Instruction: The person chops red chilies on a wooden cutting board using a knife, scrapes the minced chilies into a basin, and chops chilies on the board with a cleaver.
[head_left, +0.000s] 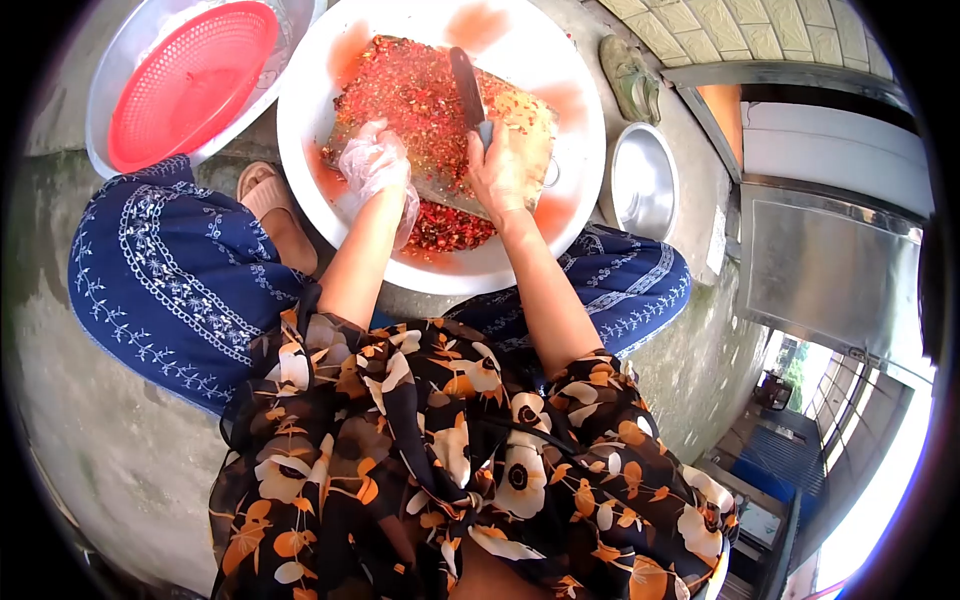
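Right hand clenched on cleaver handle; blade laid ahead on chopped chili. Gloved left hand spread, pressed beside on the mash. Cleaver judged heavy, stiff, slippery-wet: best gripped at handle.

Red plastic colander is seen upper left, set inside a shallow metal basin. A small steel bowl is placed on the concrete floor at right, w/ a worn sandal just above it. A steel-clad door is shown far right, beside a tiled wall.
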